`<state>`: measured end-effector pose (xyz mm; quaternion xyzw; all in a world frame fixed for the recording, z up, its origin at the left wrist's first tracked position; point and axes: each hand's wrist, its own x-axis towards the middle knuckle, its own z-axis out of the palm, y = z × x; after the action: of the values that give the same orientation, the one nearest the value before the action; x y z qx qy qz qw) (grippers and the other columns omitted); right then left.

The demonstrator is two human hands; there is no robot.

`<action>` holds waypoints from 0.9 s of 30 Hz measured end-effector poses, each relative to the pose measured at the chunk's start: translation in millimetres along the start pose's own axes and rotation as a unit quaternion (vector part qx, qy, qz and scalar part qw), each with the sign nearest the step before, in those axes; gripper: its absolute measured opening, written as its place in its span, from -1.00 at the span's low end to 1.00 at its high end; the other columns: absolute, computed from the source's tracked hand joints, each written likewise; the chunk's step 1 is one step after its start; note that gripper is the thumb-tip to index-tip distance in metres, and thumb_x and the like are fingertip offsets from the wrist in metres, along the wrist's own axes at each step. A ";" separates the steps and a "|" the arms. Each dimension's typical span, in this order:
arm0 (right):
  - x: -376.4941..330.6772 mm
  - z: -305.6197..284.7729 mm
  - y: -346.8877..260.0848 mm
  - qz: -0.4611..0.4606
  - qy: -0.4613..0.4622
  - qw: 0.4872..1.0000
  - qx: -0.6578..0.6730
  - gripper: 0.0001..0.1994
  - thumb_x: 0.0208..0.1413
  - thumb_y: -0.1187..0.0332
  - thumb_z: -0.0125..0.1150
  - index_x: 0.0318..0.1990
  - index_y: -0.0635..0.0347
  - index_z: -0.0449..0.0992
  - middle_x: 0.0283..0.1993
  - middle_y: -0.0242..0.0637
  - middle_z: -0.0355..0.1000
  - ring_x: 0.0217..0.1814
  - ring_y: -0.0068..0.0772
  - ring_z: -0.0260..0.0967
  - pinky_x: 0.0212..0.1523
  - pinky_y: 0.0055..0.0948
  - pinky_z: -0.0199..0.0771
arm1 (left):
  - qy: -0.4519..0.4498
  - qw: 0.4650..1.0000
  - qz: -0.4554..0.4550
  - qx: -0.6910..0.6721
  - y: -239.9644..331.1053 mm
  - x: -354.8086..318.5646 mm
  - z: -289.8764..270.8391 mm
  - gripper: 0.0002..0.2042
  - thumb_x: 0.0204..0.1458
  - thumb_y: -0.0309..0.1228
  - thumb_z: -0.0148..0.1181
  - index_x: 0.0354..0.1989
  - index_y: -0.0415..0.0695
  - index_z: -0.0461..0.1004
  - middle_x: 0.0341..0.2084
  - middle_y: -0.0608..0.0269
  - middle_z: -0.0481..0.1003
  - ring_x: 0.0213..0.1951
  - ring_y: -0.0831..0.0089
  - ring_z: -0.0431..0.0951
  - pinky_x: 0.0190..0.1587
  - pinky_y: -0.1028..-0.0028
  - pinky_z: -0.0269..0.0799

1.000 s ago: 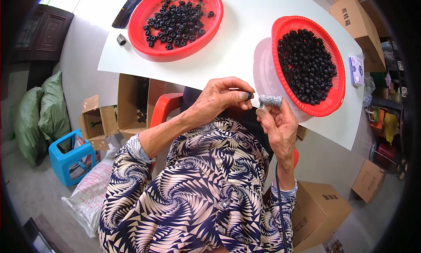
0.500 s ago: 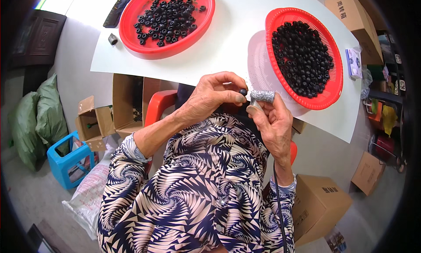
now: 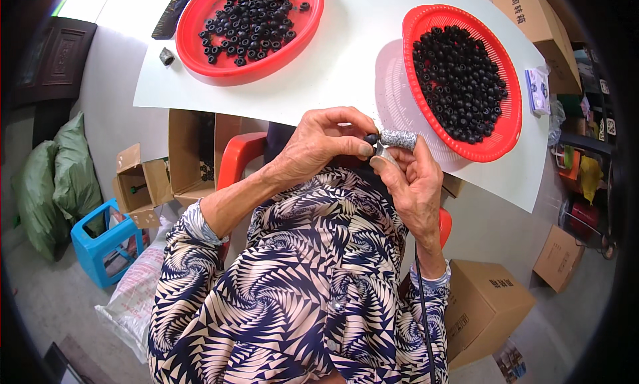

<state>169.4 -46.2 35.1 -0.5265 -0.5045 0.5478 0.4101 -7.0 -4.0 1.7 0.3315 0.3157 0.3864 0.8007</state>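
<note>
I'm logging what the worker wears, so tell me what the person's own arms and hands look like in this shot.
Both hands, the left hand and the right hand, are bare: no gloves, and no rings or watch show. The forearms are bare too. The sleeves are pushed up, in a dark navy and cream swirl print, with pale blue patterned cuffs.

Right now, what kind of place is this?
Probably a small home workshop or storeroom for piecework: red trays of small black parts sit on a white table, with cardboard boxes and stuffed sacks on the floor.

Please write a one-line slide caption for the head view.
Left hand presses a small black ring against a grey cylinder held by the right hand.
</note>
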 end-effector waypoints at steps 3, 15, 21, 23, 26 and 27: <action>-0.1 1.0 -1.1 0.006 0.000 1.000 -0.020 -0.68 0.02 0.37 0.27 -0.31 0.40 0.24 -0.36 -0.10 0.48 -0.34 -0.58 0.39 -0.36 -0.59 0.43 | -0.004 0.998 -0.024 -0.050 -0.1 -0.3 -1.1 -0.81 -0.08 -0.68 0.13 -0.25 -0.30 0.49 -0.23 0.20 0.42 -0.29 0.51 0.47 -0.17 0.56 0.45; -2.2 2.5 -1.0 -0.026 0.015 0.999 -0.032 -0.69 0.00 0.39 0.27 -0.34 0.41 0.25 -0.34 -0.04 0.50 -0.30 -0.50 0.45 -0.33 -0.55 0.45 | 0.009 0.997 -0.028 -0.067 1.7 -1.3 1.7 -0.79 -0.08 -0.68 0.16 -0.22 -0.30 0.48 -0.23 0.19 0.44 -0.30 0.48 0.50 -0.16 0.54 0.47; -2.2 3.6 -4.8 -0.035 0.022 0.997 -0.072 -0.69 -0.02 0.40 0.29 -0.33 0.41 0.26 -0.39 -0.06 0.50 -0.35 -0.48 0.46 -0.36 -0.52 0.46 | 0.002 0.997 -0.022 -0.072 0.7 -1.2 1.1 -0.81 -0.09 -0.69 0.17 -0.25 -0.27 0.48 -0.20 0.21 0.42 -0.24 0.50 0.47 -0.12 0.54 0.44; -1.7 3.2 -2.8 -0.046 0.018 0.996 -0.079 -0.69 -0.02 0.40 0.30 -0.32 0.41 0.27 -0.38 -0.05 0.50 -0.35 -0.48 0.47 -0.36 -0.52 0.46 | -0.001 0.998 -0.021 -0.067 0.6 -1.4 0.0 -0.81 -0.09 -0.69 0.18 -0.26 -0.27 0.49 -0.19 0.21 0.41 -0.22 0.51 0.46 -0.12 0.54 0.43; -2.1 3.5 -4.5 -0.041 0.019 0.996 -0.075 -0.69 -0.03 0.41 0.29 -0.32 0.42 0.27 -0.37 -0.05 0.50 -0.35 -0.46 0.47 -0.36 -0.51 0.46 | -0.007 0.998 -0.019 -0.066 -0.1 -0.6 -0.3 -0.82 -0.10 -0.69 0.18 -0.28 -0.26 0.49 -0.19 0.22 0.41 -0.20 0.51 0.45 -0.11 0.55 0.43; -2.3 3.4 -5.4 -0.041 0.019 0.996 -0.075 -0.69 -0.03 0.41 0.29 -0.32 0.42 0.27 -0.37 -0.05 0.50 -0.35 -0.46 0.47 -0.36 -0.51 0.46 | -0.010 0.997 -0.016 -0.070 0.0 -0.5 -0.2 -0.82 -0.10 -0.69 0.18 -0.28 -0.26 0.49 -0.20 0.22 0.41 -0.20 0.51 0.45 -0.11 0.55 0.42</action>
<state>165.8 -48.0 40.6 -0.5448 -0.5574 0.4812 0.4011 -7.3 -4.4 1.7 0.2735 0.2855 0.3913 0.8310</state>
